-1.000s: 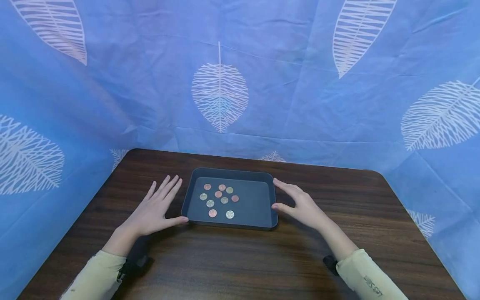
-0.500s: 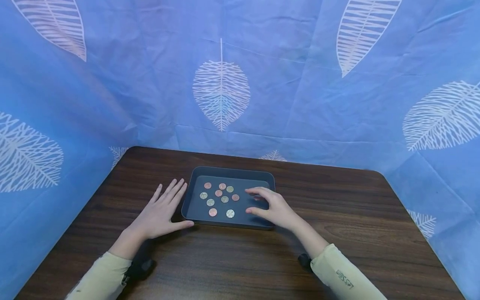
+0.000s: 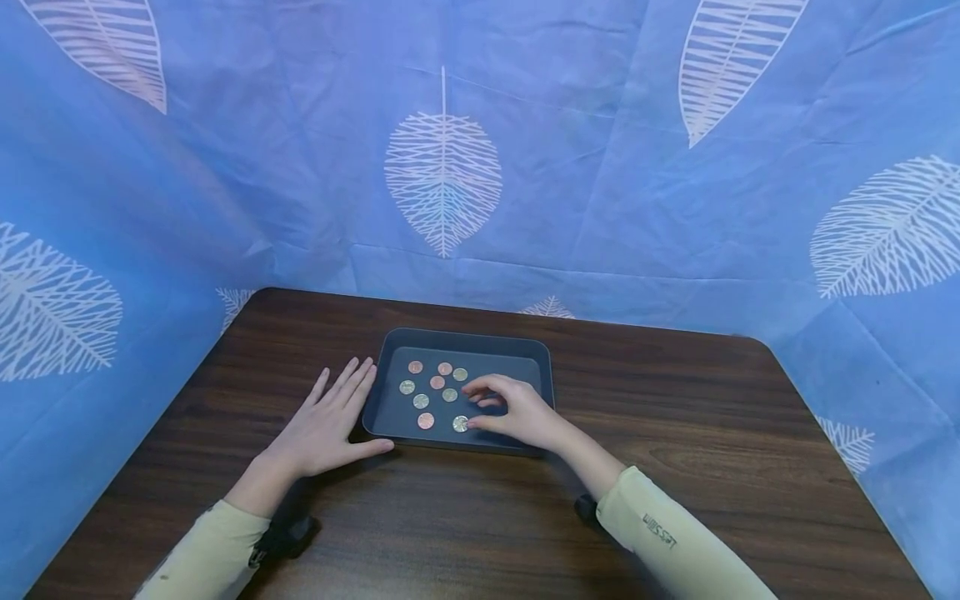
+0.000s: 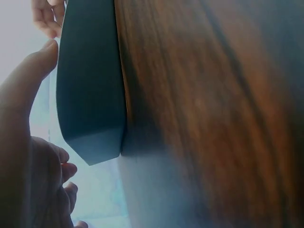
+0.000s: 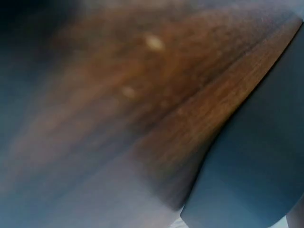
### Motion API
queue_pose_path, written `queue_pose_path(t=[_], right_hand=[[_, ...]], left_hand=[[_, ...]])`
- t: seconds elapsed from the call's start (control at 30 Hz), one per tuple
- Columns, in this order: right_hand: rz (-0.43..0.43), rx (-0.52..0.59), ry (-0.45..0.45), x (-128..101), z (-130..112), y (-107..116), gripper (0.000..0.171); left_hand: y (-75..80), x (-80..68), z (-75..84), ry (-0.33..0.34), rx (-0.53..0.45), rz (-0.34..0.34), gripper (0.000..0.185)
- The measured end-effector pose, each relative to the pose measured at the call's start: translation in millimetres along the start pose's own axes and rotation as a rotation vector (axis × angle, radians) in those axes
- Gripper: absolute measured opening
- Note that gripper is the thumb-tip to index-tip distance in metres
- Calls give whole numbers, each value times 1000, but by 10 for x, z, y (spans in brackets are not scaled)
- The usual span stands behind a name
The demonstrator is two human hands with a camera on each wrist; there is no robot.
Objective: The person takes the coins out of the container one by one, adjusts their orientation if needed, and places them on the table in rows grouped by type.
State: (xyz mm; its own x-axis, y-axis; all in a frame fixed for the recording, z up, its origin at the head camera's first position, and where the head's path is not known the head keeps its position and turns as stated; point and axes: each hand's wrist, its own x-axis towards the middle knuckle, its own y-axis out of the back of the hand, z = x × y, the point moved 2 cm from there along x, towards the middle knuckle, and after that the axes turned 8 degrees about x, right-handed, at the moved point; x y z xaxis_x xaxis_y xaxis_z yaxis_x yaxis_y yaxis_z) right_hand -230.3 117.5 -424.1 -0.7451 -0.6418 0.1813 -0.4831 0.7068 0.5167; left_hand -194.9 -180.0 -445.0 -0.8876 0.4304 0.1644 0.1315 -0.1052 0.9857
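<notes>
A shallow dark grey tray (image 3: 517, 354) with several copper-coloured and silver-coloured coins spread over its left and middle part lies on the table. My left hand (image 3: 318, 433) is beside the tray's left side, fingers extended, thumb at the front left corner. In the left wrist view the thumb (image 4: 40, 66) is close to the tray wall (image 4: 92, 80); contact is unclear. Over the tray's right half is my right hand (image 3: 517, 410), fingers bent and thumb apart from them, holding nothing visible. Its thumb tip is at a silver-coloured coin (image 3: 461, 424); I cannot tell whether they touch.
The dark wood table (image 3: 675, 408) extends around the tray. A blue cloth (image 3: 570, 183) with white leaf prints hangs behind and at the sides. The right wrist view shows mostly blurred table and the tray's outer wall (image 5: 251, 156).
My right hand has moved left from the tray's right edge to over the coins, its fingers bending more. One copper-coloured coin is now hidden by it. The left hand has shifted slightly right.
</notes>
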Motion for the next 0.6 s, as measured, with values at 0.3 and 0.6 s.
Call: queue_pose_path(t=[0.3, 0.6], right_hand=[[-28, 39, -45, 115, 10, -82, 39], [-76, 60, -53, 164, 64, -129, 36]], left_hand=[[-30, 11, 0, 19, -10, -33, 113], [-50, 20, 3, 16, -6, -40, 112]])
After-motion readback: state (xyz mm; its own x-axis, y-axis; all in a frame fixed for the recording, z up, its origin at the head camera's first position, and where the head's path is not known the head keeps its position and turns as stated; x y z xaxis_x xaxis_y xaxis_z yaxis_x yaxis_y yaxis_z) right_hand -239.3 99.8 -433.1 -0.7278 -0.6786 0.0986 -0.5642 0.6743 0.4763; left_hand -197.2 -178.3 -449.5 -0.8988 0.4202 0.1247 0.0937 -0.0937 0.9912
